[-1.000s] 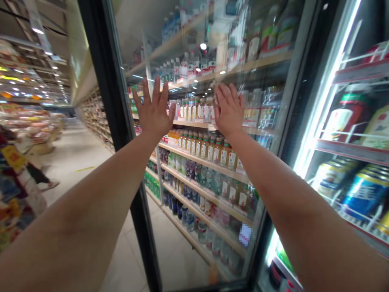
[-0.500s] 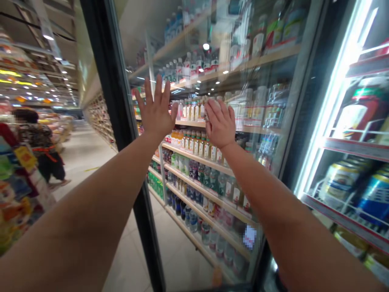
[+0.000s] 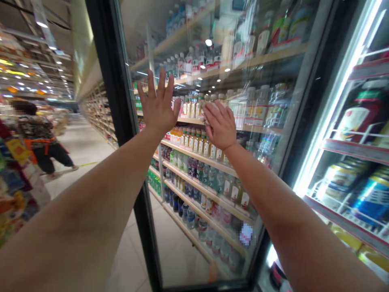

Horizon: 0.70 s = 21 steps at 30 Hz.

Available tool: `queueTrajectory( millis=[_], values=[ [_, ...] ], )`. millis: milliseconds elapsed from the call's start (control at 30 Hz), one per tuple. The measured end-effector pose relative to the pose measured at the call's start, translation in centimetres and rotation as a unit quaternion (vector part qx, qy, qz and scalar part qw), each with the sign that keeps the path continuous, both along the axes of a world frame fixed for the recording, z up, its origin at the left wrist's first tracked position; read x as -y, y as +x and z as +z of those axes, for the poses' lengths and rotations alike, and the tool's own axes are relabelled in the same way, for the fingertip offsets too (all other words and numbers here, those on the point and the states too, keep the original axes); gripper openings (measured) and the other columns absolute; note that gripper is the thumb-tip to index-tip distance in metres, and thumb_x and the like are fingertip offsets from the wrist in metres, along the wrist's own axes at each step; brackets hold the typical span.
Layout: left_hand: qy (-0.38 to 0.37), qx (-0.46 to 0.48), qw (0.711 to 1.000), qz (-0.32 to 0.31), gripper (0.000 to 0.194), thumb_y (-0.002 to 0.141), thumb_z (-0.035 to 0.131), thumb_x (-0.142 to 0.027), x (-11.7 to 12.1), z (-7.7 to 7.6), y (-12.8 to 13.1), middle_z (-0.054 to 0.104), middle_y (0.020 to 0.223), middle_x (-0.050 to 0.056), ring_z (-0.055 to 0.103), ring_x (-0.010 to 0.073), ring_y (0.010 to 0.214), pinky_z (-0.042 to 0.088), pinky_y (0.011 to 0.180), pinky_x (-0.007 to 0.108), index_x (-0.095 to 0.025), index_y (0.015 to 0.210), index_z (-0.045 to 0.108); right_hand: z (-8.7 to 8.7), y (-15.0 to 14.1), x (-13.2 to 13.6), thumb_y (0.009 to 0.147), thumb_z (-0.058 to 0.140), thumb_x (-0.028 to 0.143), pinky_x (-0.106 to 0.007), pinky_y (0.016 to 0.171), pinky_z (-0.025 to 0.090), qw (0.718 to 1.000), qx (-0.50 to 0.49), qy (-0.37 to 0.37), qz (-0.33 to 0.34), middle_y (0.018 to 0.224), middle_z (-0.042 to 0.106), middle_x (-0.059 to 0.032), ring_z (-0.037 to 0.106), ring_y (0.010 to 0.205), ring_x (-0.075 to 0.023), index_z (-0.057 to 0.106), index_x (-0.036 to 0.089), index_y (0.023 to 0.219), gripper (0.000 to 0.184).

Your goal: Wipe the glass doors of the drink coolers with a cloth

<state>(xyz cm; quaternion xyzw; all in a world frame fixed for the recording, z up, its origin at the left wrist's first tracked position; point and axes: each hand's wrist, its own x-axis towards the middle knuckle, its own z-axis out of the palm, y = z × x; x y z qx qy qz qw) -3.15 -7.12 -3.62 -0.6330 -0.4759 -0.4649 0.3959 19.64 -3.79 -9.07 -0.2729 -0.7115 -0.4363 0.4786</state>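
Observation:
A glass cooler door (image 3: 182,255) with a black frame stands swung out in front of me. My left hand (image 3: 159,107) lies on the glass near the frame's left side, fingers spread and nothing held. To its right, my right hand (image 3: 221,123) is pressed to the pane over a pale crumpled cloth (image 3: 206,120). Only a small edge of that cloth shows at the fingers; the rest is hidden under the palm. Shelves of bottled drinks (image 3: 199,146) show through the glass behind both hands.
To the right is the lit cooler interior, with a red-drink bottle (image 3: 357,115) and several cans (image 3: 372,198) on wire shelves (image 3: 358,150). At left, a person (image 3: 39,138) in dark trousers is in the aisle (image 3: 88,150), beside colourful packaged goods (image 3: 18,174).
My right hand has shifted very slightly on the glass; the left hand stays spread against it. In the aisle, the person's legs have moved farther apart.

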Motion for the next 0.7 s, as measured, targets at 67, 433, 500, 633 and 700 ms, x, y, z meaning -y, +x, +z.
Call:
queueTrajectory(
  millis=[67,433,500,633,700],
  values=[
    [0.001,-0.005,1.000,0.006,0.080,0.097,0.014,-0.069,0.0,0.0,0.0,0.009,0.168,-0.012,-0.032,0.0069,0.146,-0.026,0.122,0.043,-0.024,0.162,0.016,-0.2,-0.1,0.2,0.095,0.045,0.025,-0.048,0.128,0.021,0.998,0.070,-0.003,0.002,0.159,0.042,-0.0015,0.029,0.152,-0.0243,0.048,0.023,0.151,0.057],
    [0.044,-0.013,0.998,-0.039,0.074,0.100,0.023,-0.064,0.0,-0.2,-0.4,0.008,0.168,-0.009,-0.021,0.0146,0.152,-0.017,0.127,0.053,-0.023,0.162,0.025,-1.0,-0.5,0.3,0.096,0.041,0.025,-0.049,0.127,0.023,0.999,0.030,-0.020,0.016,0.159,0.043,-0.0032,0.026,0.153,-0.0239,0.048,0.022,0.151,0.055],
    [0.052,-0.028,0.998,-0.025,0.073,0.101,0.020,-0.064,-0.1,-0.2,-0.5,0.012,0.167,-0.010,-0.031,0.0060,0.145,-0.026,0.125,0.041,-0.022,0.161,0.024,-1.1,-0.5,0.3,0.096,0.041,0.023,-0.048,0.127,0.023,1.000,0.024,-0.012,0.012,0.158,0.044,-0.0024,0.028,0.153,-0.0236,0.049,0.022,0.150,0.054],
    [0.065,-0.044,0.997,-0.005,0.071,0.104,0.020,-0.060,-0.4,-0.2,-0.7,0.012,0.167,-0.007,-0.038,0.0006,0.138,-0.036,0.115,0.031,-0.018,0.160,0.024,-1.1,-0.8,-0.2,0.094,0.039,0.020,-0.053,0.124,0.024,0.988,-0.151,0.022,0.004,0.157,0.046,-0.0063,0.032,0.150,-0.0270,0.050,0.019,0.149,0.057],
    [0.068,-0.035,0.997,-0.020,0.069,0.104,0.024,-0.060,-0.5,-0.3,-0.8,0.008,0.167,-0.008,-0.032,0.0042,0.143,-0.031,0.120,0.034,-0.022,0.162,0.023,-1.2,-0.8,-0.3,0.094,0.041,0.021,-0.053,0.124,0.025,0.992,-0.127,0.025,0.006,0.157,0.046,-0.0065,0.032,0.151,-0.0271,0.050,0.018,0.149,0.056]
  ],
)
